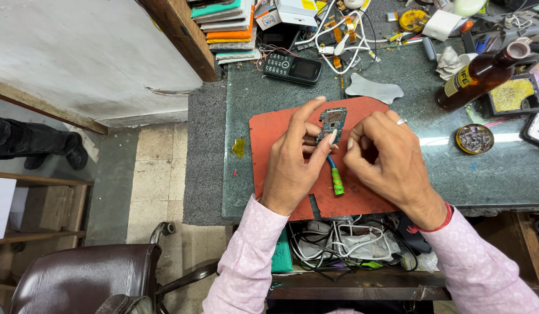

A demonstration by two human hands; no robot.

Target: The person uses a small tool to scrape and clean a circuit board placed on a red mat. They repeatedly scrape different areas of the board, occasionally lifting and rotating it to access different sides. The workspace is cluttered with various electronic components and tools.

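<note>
My left hand point(293, 160) holds a small grey circuit board point(332, 122) upright between thumb and fingers, above a red work mat point(269, 134) on the green-grey bench top. A tool with a blue shaft and green handle point(336, 177) hangs down between my two hands; which hand grips it is hidden. My right hand point(386, 157), with a ring on one finger, is curled close to the board's right edge, its fingertips by the board.
A black keypad phone point(293, 67) lies beyond the mat. A grey metal plate point(374, 89), brown glass bottle point(482, 75), round tin point(474, 138) and tangled cables point(339, 35) sit further back. More cables point(345, 241) fill an open drawer below. A brown chair point(77, 279) stands lower left.
</note>
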